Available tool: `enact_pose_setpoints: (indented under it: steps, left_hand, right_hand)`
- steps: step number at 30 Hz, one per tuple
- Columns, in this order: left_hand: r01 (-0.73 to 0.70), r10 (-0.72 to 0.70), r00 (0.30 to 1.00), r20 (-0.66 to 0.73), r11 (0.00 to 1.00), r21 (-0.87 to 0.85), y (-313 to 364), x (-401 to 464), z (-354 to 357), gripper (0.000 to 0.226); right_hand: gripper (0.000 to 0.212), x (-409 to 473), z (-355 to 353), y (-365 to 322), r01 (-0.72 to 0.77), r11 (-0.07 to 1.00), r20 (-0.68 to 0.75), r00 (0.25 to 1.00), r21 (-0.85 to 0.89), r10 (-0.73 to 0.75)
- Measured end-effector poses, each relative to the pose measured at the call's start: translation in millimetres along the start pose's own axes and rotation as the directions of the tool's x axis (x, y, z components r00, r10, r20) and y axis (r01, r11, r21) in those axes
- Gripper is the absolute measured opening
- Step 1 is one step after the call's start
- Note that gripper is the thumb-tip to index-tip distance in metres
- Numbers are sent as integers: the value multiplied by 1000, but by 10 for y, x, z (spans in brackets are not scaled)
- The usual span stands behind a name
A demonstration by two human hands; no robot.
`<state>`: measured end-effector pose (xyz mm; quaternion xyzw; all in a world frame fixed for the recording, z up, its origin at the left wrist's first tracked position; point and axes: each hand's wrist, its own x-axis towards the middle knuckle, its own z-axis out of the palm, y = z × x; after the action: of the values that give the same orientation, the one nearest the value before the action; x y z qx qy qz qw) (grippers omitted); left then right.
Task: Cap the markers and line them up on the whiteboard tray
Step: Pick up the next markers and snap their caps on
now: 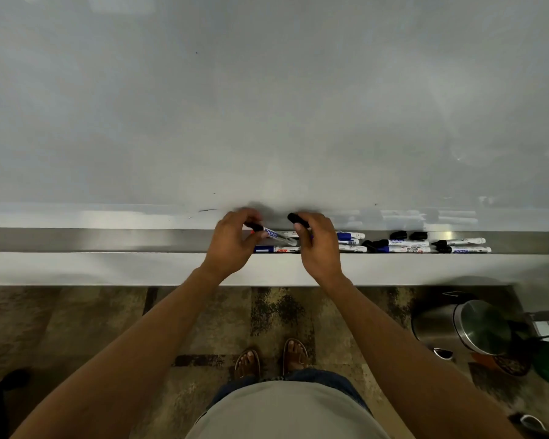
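Marker [274, 233] pinched in left hand [232, 242], held just above the whiteboard tray [108, 240], white barrel angled toward the right. Black cap [297, 219] gripped by right hand [317, 245], raised slightly above the tray, close to the marker but not yet on it. Hands near each other, not touching. Best approach, as a judgement: steady the barrel, align the cap's opening with the tip, push straight on until seated, avoid ink on fingers. Other markers [406, 247] and loose caps [408, 235] farther right along the tray, some seemingly uncapped, not yet in a tidy row.
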<state>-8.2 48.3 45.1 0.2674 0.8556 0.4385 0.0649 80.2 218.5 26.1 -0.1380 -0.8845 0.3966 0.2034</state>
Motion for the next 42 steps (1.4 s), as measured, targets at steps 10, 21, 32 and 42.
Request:
enact_pose_setpoints:
  steps: [10,21,32,42]
  left_hand:
    - [178,-150,983,102,905,-387,229,-118,192,38]
    - [195,-153,978,144,914,-357,133,-13,137,17]
    - [297,-273,954,119,836,-462,-5,-32,47,7]
    - [293,-258,956,139,850,-437,62,-36,88,15]
  right_hand:
    - [23,73,-30,-192,38,998,242,969,45,-48]
    - [26,58,-98,-129,151,985,346,931,-79,-115]
    - [23,60,-335,10,117,966,249,967,-229,-58]
    - [21,87,-293,-37,173,947,261,960,-272,-101]
